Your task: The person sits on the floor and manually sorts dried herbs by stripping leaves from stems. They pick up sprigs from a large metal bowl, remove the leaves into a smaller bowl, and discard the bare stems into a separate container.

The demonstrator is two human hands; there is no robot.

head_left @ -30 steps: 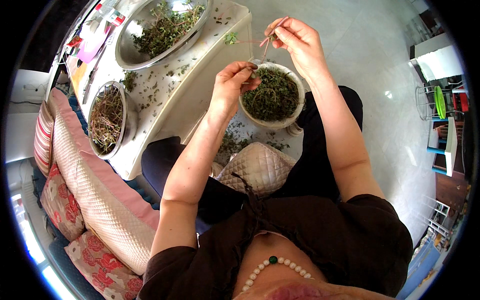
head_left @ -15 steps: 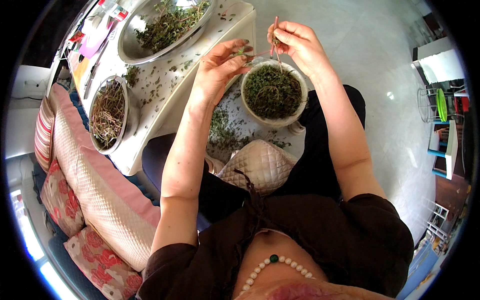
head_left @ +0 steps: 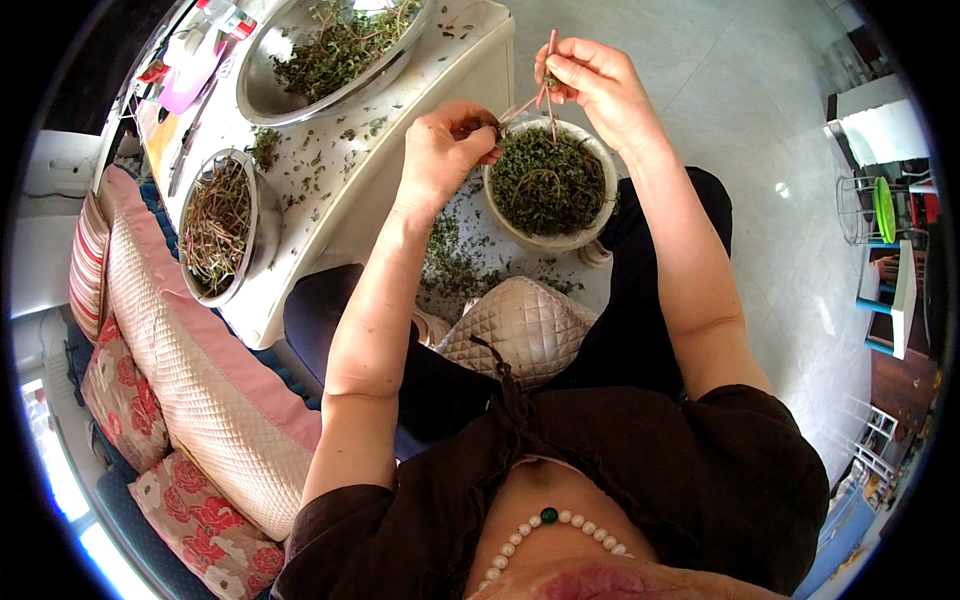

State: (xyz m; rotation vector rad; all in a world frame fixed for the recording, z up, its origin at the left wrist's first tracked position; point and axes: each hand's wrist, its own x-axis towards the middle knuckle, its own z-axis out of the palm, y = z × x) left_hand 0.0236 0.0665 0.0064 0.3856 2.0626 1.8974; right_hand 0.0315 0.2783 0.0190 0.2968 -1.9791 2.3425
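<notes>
Between finger and thumb my right hand (head_left: 596, 80) grips thin reddish plant stems (head_left: 551, 58), held above a pale bowl (head_left: 497, 215). That bowl is heaped with small green leaves (head_left: 548, 188). My left hand (head_left: 445, 150) is closed in a pinch at the bowl's left rim, on the end of a side stem that runs across to the right hand. Its fingertips are partly hidden behind the hand. To the left, a metal bowl (head_left: 262, 215) on the table holds bare stems (head_left: 215, 225). A large steel basin (head_left: 255, 85) behind it contains leafy sprigs (head_left: 335, 50).
Loose leaves are strewn over the white table (head_left: 325, 165) and over the floor (head_left: 455, 250) between my legs. A quilted cushion (head_left: 520, 330) lies in front of me. A sofa (head_left: 190, 370) with floral pillows (head_left: 205, 520) stands to the left. A bottle (head_left: 228, 18) lies at the far left.
My left hand has gone from spread fingers to a closed pinch and come slightly lower, beside the bowl rim. The right hand has barely moved and still holds the stems.
</notes>
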